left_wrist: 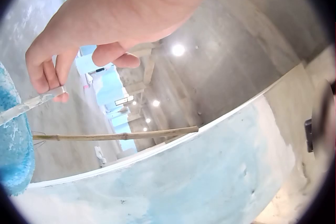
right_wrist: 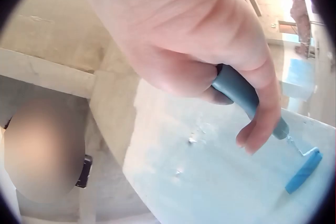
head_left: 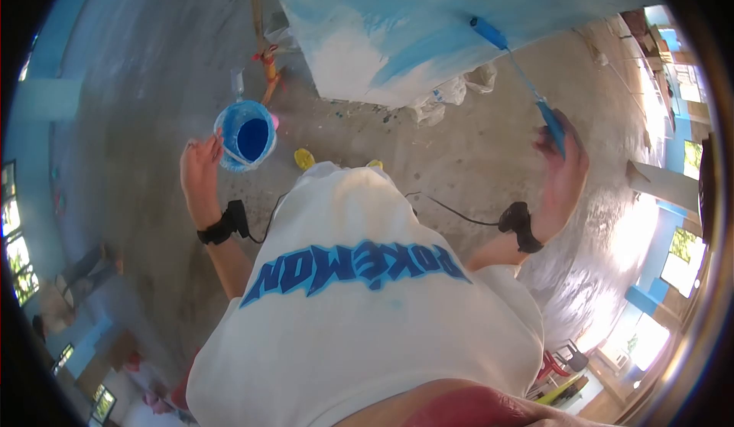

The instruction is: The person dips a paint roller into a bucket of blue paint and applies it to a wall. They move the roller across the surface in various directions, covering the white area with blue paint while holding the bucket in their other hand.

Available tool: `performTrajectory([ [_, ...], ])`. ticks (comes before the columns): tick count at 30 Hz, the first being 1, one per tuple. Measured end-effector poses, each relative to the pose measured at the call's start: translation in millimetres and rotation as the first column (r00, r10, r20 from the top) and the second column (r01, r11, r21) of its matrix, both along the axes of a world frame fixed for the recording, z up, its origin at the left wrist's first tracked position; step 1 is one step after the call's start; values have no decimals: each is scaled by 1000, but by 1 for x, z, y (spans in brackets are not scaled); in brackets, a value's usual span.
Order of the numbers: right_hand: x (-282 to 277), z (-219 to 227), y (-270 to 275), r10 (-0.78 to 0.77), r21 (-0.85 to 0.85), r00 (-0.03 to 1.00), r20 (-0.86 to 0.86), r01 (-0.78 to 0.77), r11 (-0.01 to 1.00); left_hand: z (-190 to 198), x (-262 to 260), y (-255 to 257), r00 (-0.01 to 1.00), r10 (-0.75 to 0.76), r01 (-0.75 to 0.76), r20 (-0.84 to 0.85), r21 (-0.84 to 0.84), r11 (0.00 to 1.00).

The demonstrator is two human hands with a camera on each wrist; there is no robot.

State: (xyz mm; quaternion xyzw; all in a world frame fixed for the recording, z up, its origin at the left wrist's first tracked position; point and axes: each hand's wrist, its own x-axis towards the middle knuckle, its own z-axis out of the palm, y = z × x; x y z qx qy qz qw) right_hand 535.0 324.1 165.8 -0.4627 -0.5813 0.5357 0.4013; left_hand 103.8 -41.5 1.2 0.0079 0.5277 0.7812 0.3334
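Note:
At the left of the head view, my left hand point(head_left: 200, 182) is beside a paint-smeared bucket point(head_left: 227, 121) with dark blue paint point(head_left: 253, 139) inside. In the left wrist view its fingers hook round the bucket's pale handle point(left_wrist: 32, 103), and the blue-coated bucket point(left_wrist: 16, 155) hangs at that view's left edge. My right hand point(head_left: 569, 159) grips the paint roller's handle point(head_left: 550, 121), fingers wrapped round it in the right wrist view. The blue roller head point(head_left: 489, 34) lies against a wall panel point(head_left: 336, 56) streaked with white and light blue.
A bamboo stick point(left_wrist: 115, 134) stands near the panel's edge. Crumpled plastic bags point(head_left: 451, 97) lie on the concrete floor point(head_left: 428, 140) below the panel. Cables run from both wrist cameras towards the shirt point(head_left: 367, 327). Chairs point(head_left: 562, 360) stand behind, at the lower right.

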Motion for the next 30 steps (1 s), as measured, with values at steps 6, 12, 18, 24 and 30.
performTrajectory([
  [6,12,45,-19,-114,192,993,6,110,975,-7,-8,1,997,-27,29,78,-29,999],
  [12,-14,-7,1,18,33,997,71,-20,999,-8,-6,3,997,-1,2,78,-6,1000],
  [18,-64,-123,21,83,-176,996,20,-78,981,-18,-16,-3,992,-2,-7,127,67,998],
  [24,-93,-219,33,99,-305,993,-63,-113,945,-6,-7,5,985,71,-76,160,27,997],
  [30,-116,-234,15,247,-235,940,236,-192,953,-17,-8,-1,985,83,-88,154,28,996],
])
